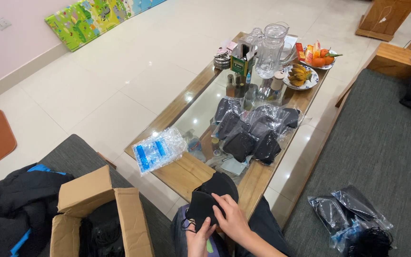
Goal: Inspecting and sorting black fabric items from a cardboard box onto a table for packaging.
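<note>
Head view: black face masks (211, 197) stacked in the person's lap at the table (186, 173) edge. Left hand (199, 240) grips them from below, right hand (234, 220) clasps the side. Open cardboard box (120, 223) just left; bagged masks (250, 131) on table.

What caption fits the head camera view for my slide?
Both hands, left hand and right hand, hold black masks beside bagged masks on a glass-topped table.

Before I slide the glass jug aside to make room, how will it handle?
The jug looks tall and narrow, so a push near the top could tip it. It seems to be clear glass, probably heavy and breakable. Bottles and a fruit plate crowd it, so lifting by the handle seems safer than sliding.
</note>
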